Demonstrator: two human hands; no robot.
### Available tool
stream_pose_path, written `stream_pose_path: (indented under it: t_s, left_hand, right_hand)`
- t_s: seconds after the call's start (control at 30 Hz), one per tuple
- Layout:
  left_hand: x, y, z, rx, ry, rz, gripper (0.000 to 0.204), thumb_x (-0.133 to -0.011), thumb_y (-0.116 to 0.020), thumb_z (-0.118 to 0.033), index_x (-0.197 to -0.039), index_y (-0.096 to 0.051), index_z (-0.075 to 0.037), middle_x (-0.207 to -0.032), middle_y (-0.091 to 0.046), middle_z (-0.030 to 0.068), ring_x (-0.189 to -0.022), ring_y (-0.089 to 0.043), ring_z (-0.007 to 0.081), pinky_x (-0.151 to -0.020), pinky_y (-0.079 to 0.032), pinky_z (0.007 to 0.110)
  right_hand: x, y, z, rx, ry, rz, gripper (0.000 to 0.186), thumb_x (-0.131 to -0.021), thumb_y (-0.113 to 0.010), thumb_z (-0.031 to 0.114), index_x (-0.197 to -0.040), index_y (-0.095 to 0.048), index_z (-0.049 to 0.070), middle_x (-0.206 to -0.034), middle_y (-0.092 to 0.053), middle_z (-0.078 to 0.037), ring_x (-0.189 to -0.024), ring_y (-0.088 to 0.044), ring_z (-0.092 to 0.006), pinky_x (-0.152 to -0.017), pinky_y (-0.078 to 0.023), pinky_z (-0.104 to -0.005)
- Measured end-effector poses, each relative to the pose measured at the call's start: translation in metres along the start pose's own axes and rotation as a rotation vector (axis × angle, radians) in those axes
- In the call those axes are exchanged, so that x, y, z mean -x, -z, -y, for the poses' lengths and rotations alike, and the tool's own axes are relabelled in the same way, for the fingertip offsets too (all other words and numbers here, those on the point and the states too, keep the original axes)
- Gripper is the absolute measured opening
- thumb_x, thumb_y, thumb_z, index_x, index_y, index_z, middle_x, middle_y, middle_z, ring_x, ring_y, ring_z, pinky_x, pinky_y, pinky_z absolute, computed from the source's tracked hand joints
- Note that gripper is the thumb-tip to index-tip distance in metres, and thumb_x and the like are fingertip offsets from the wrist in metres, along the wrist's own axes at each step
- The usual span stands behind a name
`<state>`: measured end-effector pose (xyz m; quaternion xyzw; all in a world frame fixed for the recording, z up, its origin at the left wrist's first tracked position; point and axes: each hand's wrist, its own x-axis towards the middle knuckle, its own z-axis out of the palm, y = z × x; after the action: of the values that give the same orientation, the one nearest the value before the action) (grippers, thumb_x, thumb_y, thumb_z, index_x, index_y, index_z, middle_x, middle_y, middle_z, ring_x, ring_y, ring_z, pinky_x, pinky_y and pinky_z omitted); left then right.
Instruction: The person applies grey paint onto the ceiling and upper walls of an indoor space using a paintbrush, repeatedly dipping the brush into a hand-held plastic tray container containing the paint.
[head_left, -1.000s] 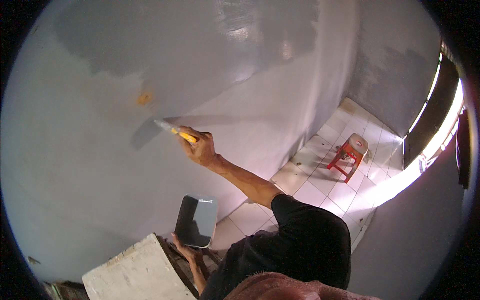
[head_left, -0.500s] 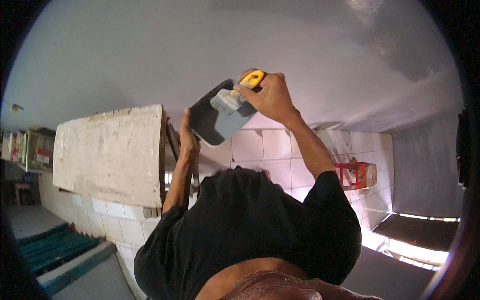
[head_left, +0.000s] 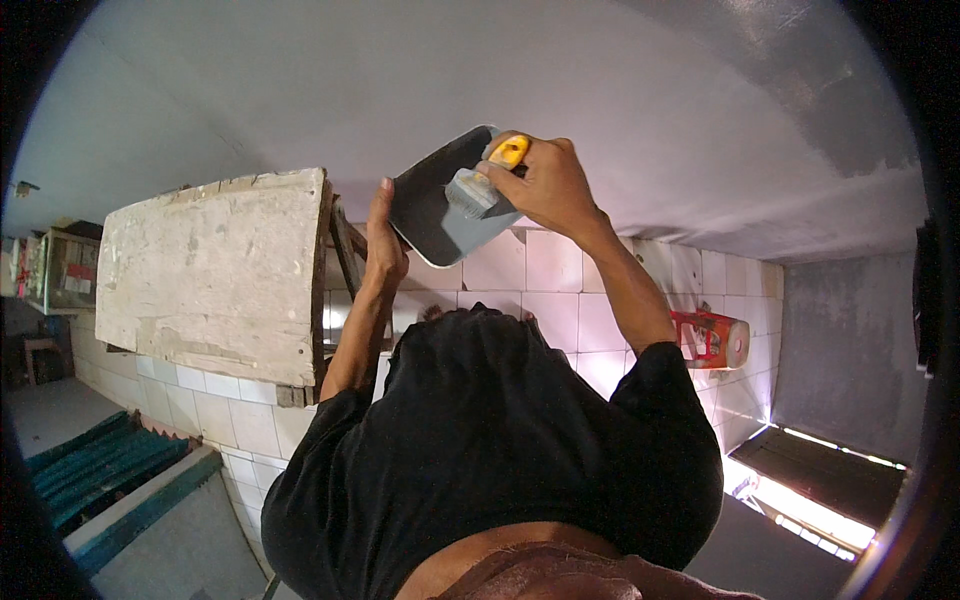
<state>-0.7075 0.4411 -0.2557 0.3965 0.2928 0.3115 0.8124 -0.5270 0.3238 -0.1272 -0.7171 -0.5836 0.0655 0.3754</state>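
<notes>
My left hand [head_left: 383, 235] grips the left side of a dark paint tray [head_left: 425, 205], thumb up along its rim. Grey paint [head_left: 465, 232] covers the tray's lower right part. My right hand [head_left: 552, 185] is closed round the yellow handle of a paintbrush [head_left: 472, 192]. Its wide bristles are coated in grey and point down to the left, over the inside of the tray. Whether the bristles touch the tray's floor I cannot tell. Beyond both hands rises a grey wall [head_left: 300, 90].
A worn, paint-spattered wooden table [head_left: 215, 275] stands close to my left arm. On the right, a red stool [head_left: 715, 340] rests on the white tiled floor [head_left: 555, 265]. Green corrugated sheeting [head_left: 110, 465] lies at lower left. A cluttered shelf [head_left: 70, 270] stands at far left.
The tray and both hands have shifted slightly up and to the right in the picture. The brush has moved a little rightward over the tray, and the surroundings have shifted as well.
</notes>
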Motion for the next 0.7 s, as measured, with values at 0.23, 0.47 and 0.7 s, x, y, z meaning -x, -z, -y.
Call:
stream_pose_path:
  t_s: [0.23,0.47,0.7]
  left_hand:
    - [-0.004,0.003,0.006,0.036,-0.002,0.005,0.064,-0.094,-0.049,-0.058,-0.127,-0.055,-0.003,-0.118,-0.063,0.0118,-0.101,-0.062,0.0211,-0.084,-0.051,0.032]
    - [-0.007,0.002,0.003,0.058,0.016,0.033,0.061,-0.096,-0.049,-0.054,-0.124,-0.057,-0.001,-0.119,-0.063,0.0133,-0.106,-0.061,0.0227,-0.094,-0.047,0.035]
    - [-0.015,-0.001,0.004,0.072,-0.022,0.095,0.063,-0.096,-0.05,-0.052,-0.128,-0.055,0.002,-0.126,-0.06,0.0143,-0.115,-0.057,0.0246,-0.103,-0.041,0.037]
  right_hand:
    - [0.0,0.028,0.012,0.009,-0.037,0.03,0.019,-0.084,-0.073,0.021,-0.091,-0.068,0.004,-0.07,-0.069,-0.008,-0.054,-0.062,-0.0217,-0.053,-0.047,-0.03]
    - [0.005,0.037,-0.007,0.144,0.222,-0.071,0.019,-0.083,-0.072,0.017,-0.098,-0.069,0.006,-0.072,-0.067,-0.013,-0.055,-0.062,-0.0243,-0.054,-0.048,-0.0303]
    - [0.012,0.051,-0.005,0.097,0.282,-0.141,0.025,-0.076,-0.077,0.011,-0.1,-0.07,0.007,-0.076,-0.069,-0.015,-0.057,-0.066,-0.0261,-0.053,-0.052,-0.0327]
